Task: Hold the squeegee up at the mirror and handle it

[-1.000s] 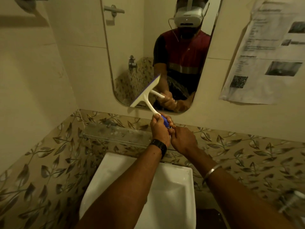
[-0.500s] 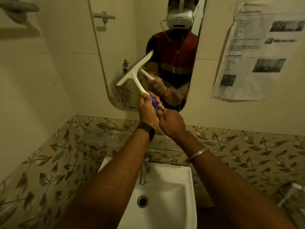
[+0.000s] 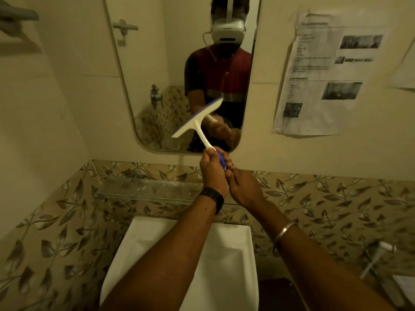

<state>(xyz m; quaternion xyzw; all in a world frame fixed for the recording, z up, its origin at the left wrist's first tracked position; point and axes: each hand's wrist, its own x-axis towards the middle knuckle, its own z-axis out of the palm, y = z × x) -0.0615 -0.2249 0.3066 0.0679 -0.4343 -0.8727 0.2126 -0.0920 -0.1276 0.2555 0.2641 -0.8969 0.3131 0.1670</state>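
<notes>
White ceramic washbasin nearest, low in view, both forearms crossing above it; black wristband on the left wrist, thin metal bangle on the right

Above the basin, a glass shelf runs along the leaf-patterned wall tiles

Left hand: fingers curled tight round the blue end of the handle of a white plastic T-shaped squeegee with blue blade edge. Right hand sits just beside and touching the left, fingertips at the handle's butt; whether it actually grips or only steadies, cannot tell

Squeegee held up in the air in front of the lower part of the rounded wall mirror, head tilted, blade toward the glass; contact with the glass not clear, head is motion-blurred

Handling, judged: light, stiff plastic, blade edge likely soft and flexible. Blue grip is the sensible hold; the narrow white neck looks like the weak point under hard pressure. Could be slippery if wet

Farthest: printed paper notice stuck to the wall right of the mirror
</notes>
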